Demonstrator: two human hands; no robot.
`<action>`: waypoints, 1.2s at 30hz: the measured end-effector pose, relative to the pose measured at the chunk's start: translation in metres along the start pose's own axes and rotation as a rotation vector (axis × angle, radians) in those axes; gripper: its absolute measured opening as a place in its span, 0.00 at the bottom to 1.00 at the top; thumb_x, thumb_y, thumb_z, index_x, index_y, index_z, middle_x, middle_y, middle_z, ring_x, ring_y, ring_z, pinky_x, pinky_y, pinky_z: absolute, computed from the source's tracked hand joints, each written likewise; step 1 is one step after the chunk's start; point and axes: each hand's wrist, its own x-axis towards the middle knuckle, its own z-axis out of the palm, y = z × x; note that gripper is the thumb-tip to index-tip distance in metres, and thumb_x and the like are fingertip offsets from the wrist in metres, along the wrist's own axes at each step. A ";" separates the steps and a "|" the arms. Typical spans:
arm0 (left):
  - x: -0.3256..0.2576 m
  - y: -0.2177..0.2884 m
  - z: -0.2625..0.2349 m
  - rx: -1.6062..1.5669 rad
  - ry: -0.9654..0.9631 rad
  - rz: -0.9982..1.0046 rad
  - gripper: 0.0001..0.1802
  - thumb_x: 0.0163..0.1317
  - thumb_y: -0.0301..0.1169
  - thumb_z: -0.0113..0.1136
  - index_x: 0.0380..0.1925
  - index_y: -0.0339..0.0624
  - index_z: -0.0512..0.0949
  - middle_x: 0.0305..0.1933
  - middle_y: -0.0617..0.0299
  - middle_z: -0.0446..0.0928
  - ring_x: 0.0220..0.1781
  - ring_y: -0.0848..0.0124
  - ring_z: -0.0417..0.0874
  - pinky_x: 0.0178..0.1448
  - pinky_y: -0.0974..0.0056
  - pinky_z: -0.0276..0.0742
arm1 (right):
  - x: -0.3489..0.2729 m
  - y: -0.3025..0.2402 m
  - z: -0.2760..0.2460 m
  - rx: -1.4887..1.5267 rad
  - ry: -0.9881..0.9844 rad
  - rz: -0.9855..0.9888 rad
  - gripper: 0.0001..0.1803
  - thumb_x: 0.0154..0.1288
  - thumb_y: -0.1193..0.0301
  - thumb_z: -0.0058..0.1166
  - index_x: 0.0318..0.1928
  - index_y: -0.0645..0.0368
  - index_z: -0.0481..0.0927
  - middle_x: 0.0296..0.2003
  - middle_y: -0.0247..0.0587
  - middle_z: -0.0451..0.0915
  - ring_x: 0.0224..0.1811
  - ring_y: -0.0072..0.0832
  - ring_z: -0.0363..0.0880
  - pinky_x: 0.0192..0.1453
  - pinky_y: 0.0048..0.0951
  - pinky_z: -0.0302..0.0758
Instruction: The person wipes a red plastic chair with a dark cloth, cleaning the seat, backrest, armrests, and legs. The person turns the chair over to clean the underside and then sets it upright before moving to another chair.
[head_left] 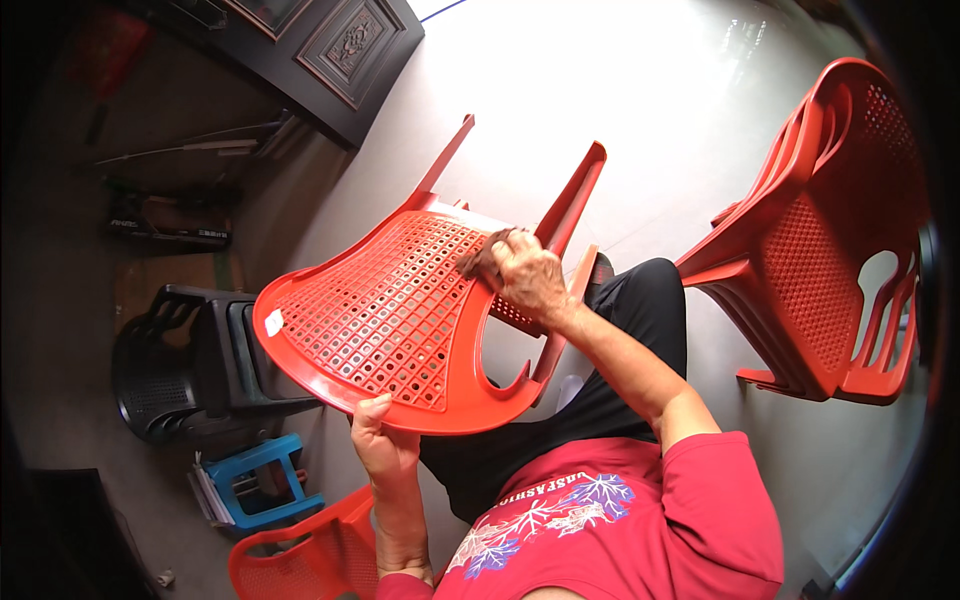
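Note:
A red plastic chair (400,290) is tipped in front of me, its perforated back panel facing up and two legs pointing away. My left hand (385,440) grips the near rim of the back, thumb on top and the other fingers hidden beneath. With my right hand (527,275) I press a bunched brown cloth (484,258) onto the right side of the panel, near its far end. A small white sticker (274,322) is on the panel's left rim.
A stack of red chairs (810,260) stands at the right. On the left are dark stacked chairs (215,350), a blue stool (262,482) and a box (170,220). Another red chair (310,555) sits close by my left forearm. A dark carved door (345,50) is at the upper left.

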 end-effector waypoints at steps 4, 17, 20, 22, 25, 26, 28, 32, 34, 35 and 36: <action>0.006 -0.001 0.002 0.024 0.010 0.035 0.23 0.55 0.26 0.45 0.52 0.26 0.68 0.53 0.46 0.74 0.55 0.56 0.77 0.63 0.53 0.71 | 0.019 0.052 0.026 -0.032 -0.140 0.250 0.19 0.64 0.55 0.50 0.40 0.57 0.81 0.45 0.52 0.72 0.45 0.47 0.75 0.42 0.45 0.79; 0.004 -0.017 0.011 -0.041 0.194 0.151 0.26 0.59 0.35 0.46 0.56 0.32 0.67 0.55 0.49 0.73 0.56 0.57 0.75 0.64 0.54 0.68 | -0.069 -0.133 -0.075 0.427 -0.195 -0.289 0.19 0.54 0.67 0.58 0.46 0.62 0.75 0.43 0.48 0.69 0.38 0.40 0.71 0.38 0.35 0.75; 0.001 -0.017 -0.004 -0.057 0.204 0.159 0.28 0.60 0.37 0.48 0.59 0.36 0.65 0.56 0.50 0.73 0.57 0.57 0.74 0.64 0.52 0.68 | -0.070 -0.121 -0.066 0.433 -0.131 -0.315 0.18 0.55 0.66 0.57 0.45 0.62 0.75 0.42 0.47 0.69 0.39 0.39 0.70 0.38 0.35 0.73; 0.002 -0.018 -0.012 -0.074 0.256 0.169 0.27 0.60 0.37 0.48 0.59 0.37 0.65 0.56 0.51 0.73 0.56 0.57 0.75 0.62 0.51 0.70 | -0.062 -0.102 -0.049 0.358 -0.148 -0.286 0.17 0.55 0.65 0.56 0.42 0.62 0.74 0.40 0.45 0.69 0.39 0.38 0.70 0.35 0.34 0.72; 0.000 -0.018 -0.020 -0.035 0.300 0.165 0.27 0.60 0.38 0.48 0.58 0.37 0.65 0.56 0.51 0.74 0.55 0.56 0.76 0.60 0.49 0.72 | -0.037 -0.061 -0.008 0.226 0.004 -0.133 0.10 0.59 0.65 0.54 0.35 0.59 0.76 0.38 0.44 0.70 0.37 0.37 0.71 0.34 0.35 0.72; -0.002 -0.018 -0.015 -0.042 0.318 0.179 0.25 0.60 0.35 0.44 0.56 0.34 0.66 0.54 0.50 0.74 0.53 0.56 0.77 0.58 0.51 0.75 | -0.030 -0.041 0.003 0.139 -0.047 -0.097 0.11 0.58 0.63 0.54 0.34 0.59 0.77 0.39 0.43 0.70 0.38 0.37 0.71 0.34 0.36 0.72; -0.002 -0.020 -0.019 -0.040 0.310 0.170 0.25 0.60 0.35 0.44 0.57 0.34 0.66 0.54 0.50 0.74 0.53 0.56 0.77 0.59 0.50 0.74 | -0.018 -0.005 0.024 0.043 -0.009 -0.051 0.13 0.59 0.62 0.53 0.34 0.60 0.78 0.41 0.44 0.72 0.43 0.38 0.72 0.35 0.37 0.71; -0.003 -0.020 -0.023 -0.038 0.360 0.134 0.26 0.59 0.35 0.45 0.57 0.33 0.65 0.53 0.50 0.74 0.53 0.55 0.77 0.59 0.50 0.74 | -0.004 0.068 0.048 -0.215 -0.042 0.041 0.15 0.60 0.61 0.52 0.37 0.61 0.80 0.50 0.45 0.74 0.49 0.41 0.71 0.37 0.39 0.75; -0.003 -0.020 -0.024 -0.040 0.368 0.138 0.26 0.59 0.35 0.45 0.57 0.33 0.65 0.53 0.50 0.74 0.53 0.56 0.77 0.59 0.51 0.74 | 0.003 0.098 0.051 -0.199 0.069 0.117 0.14 0.62 0.63 0.51 0.41 0.58 0.79 0.51 0.47 0.72 0.47 0.43 0.72 0.39 0.41 0.77; -0.003 -0.020 -0.024 -0.041 0.365 0.143 0.26 0.58 0.35 0.45 0.57 0.33 0.65 0.53 0.50 0.74 0.53 0.56 0.77 0.59 0.51 0.74 | 0.002 0.109 0.052 -0.269 0.092 0.318 0.14 0.62 0.63 0.51 0.44 0.56 0.78 0.48 0.49 0.71 0.46 0.45 0.72 0.39 0.42 0.77; -0.003 -0.020 -0.025 -0.044 0.355 0.142 0.27 0.58 0.34 0.45 0.57 0.33 0.65 0.53 0.50 0.74 0.53 0.56 0.77 0.59 0.51 0.74 | 0.004 0.129 0.057 -0.287 0.255 0.465 0.14 0.63 0.63 0.51 0.45 0.56 0.76 0.45 0.50 0.69 0.45 0.46 0.72 0.42 0.43 0.77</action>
